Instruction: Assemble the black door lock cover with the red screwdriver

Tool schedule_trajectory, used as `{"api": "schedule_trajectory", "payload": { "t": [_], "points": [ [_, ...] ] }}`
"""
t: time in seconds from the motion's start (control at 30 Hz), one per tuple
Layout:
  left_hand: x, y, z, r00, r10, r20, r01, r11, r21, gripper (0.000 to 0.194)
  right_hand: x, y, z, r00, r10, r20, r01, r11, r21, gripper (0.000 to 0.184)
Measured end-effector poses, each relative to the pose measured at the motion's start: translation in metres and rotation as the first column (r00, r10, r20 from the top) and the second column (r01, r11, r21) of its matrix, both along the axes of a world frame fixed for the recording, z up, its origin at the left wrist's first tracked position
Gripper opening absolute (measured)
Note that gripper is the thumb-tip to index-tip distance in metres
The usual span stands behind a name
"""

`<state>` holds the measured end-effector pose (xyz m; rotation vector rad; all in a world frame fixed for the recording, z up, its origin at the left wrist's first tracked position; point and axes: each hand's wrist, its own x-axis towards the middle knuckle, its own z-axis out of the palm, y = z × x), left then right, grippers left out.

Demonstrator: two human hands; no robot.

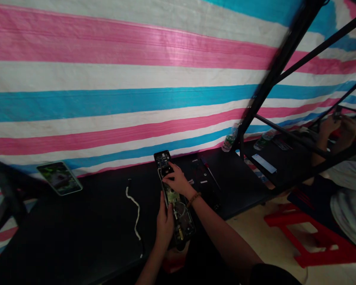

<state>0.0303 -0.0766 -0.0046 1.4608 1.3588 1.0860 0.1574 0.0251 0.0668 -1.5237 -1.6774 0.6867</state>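
Note:
An opened black electronic device, long and narrow, lies in front of me at the table's near edge. A circuit board, thin wires and a brass-coloured part show inside its casing. Its far end is a black section with small parts on it. My left hand grips the casing along its left side, thumb on top. Over the upper part of the device is my right hand, a beaded bracelet on its wrist. Its thumb and fingers are bent close together at the wires; whatever lies between the fingertips is too small to make out.
Left of the device lies a white braided cable; a phone leans farther left. A screwdriver and small parts lie right, near a plastic bottle. Beyond a black metal frame, another person sits on a red stool.

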Motion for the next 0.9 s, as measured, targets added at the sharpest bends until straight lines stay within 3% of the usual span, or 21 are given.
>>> {"api": "schedule_trajectory", "payload": {
  "t": [0.17,0.33,0.7,0.9],
  "points": [
    [-0.002,-0.003,0.002,0.999,0.004,0.041,-0.002,0.999,-0.039,0.065,0.005,0.003,-0.009,0.996,0.085,0.002,-0.086,0.996,0.029,0.007],
    [0.000,-0.005,0.004,0.998,0.021,0.055,-0.022,1.000,0.021,0.064,0.007,0.008,-0.008,0.994,0.110,-0.025,-0.110,0.994,0.011,0.009],
    [-0.002,-0.004,-0.005,0.999,0.041,-0.029,-0.034,0.977,0.212,0.028,0.008,0.012,-0.010,0.990,0.116,-0.085,-0.112,0.992,0.056,0.005],
    [0.001,-0.001,0.001,0.998,0.052,-0.032,-0.045,0.979,0.198,0.040,0.007,0.014,-0.015,0.993,0.098,-0.063,-0.096,0.995,0.034,0.004]
  ]
}}
